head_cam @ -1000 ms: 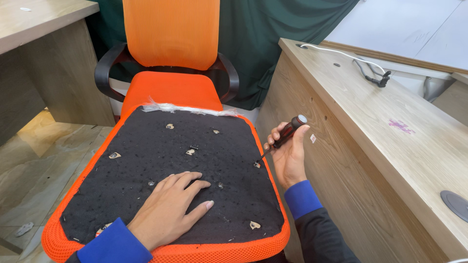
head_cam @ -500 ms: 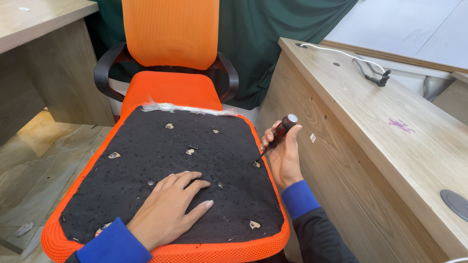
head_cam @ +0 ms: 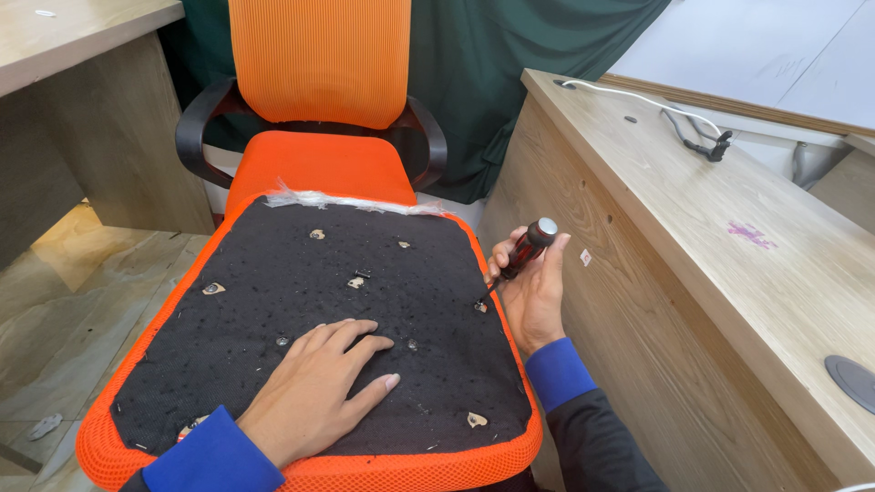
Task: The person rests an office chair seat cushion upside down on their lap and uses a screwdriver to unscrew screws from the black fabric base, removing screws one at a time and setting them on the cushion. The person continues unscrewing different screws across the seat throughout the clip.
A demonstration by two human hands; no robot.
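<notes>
Black felt underside of upturned orange mesh seat cushion (head_cam: 310,301) under left hand (head_cam: 314,392), palm flat, fingers spread, gripping nothing. Right hand (head_cam: 533,292) wrapped round red-black-handled screwdriver (head_cam: 524,251), tip below fist at screw hole near cushion's right edge. Wooden desk (head_cam: 729,273) just right of fist.

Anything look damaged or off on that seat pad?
Yes. White stuffing frays out along the far edge of the upturned seat cushion, where its black fabric meets the orange trim. Small torn holes dot that fabric.
</notes>
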